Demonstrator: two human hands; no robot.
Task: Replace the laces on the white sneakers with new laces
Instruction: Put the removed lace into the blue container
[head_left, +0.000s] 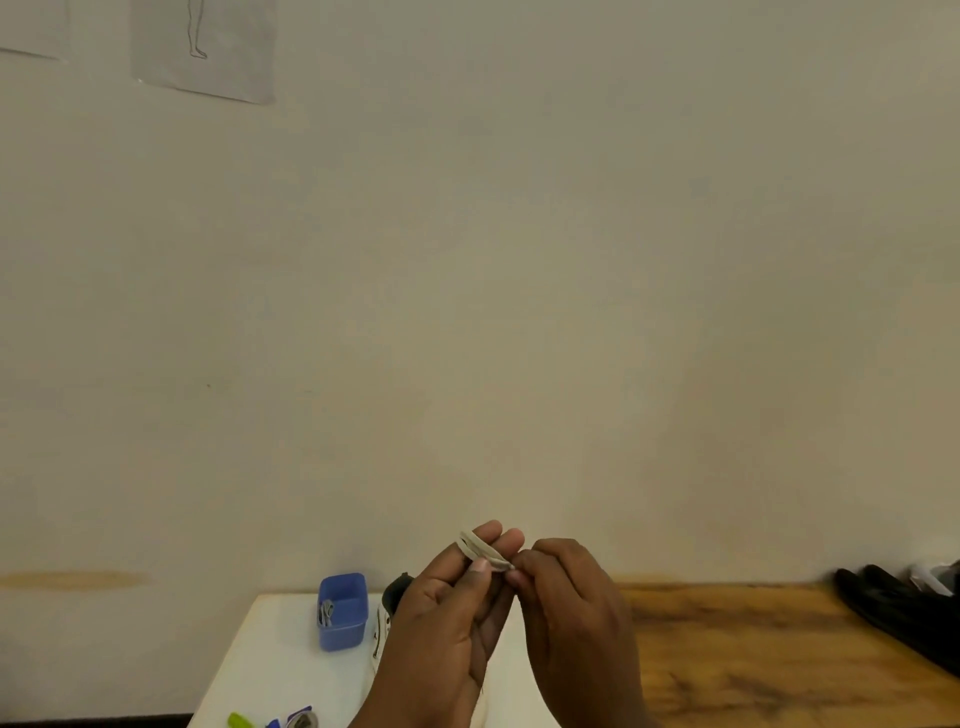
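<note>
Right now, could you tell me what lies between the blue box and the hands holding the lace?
In the head view, a white sneaker lies on the white board between the blue box and the left hand, partly hidden behind it.

A plain room, perhaps a study or classroom: a bare cream wall (519, 260) with taped line-drawing sheets (202, 47), above a wooden table (779, 649).

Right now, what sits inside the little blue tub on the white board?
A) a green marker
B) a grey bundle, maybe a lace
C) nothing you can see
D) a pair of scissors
B: the blue tub holds a small grey bundle against its left wall, possibly a folded lace; it is too small to tell for sure.
</note>
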